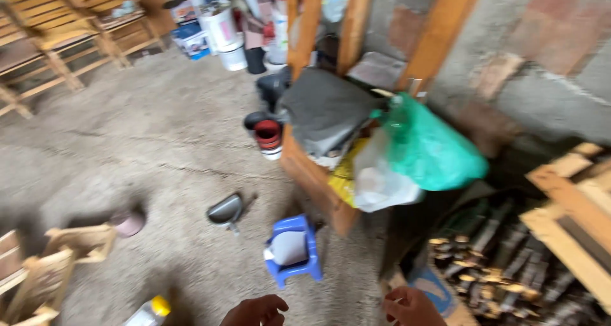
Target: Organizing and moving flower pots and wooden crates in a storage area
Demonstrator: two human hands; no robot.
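Below the blue stool, both hands hang empty at the frame's bottom edge: left hand fingers curled loosely, right hand likewise, though blur makes that uncertain. Left of the stool lies a scoop; right, green bag hangs from a wooden frame.

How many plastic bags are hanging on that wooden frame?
2. A green bag hangs on the right of the wooden frame, and a white bag sits just below and left of it, touching it. Others may be hidden behind them.
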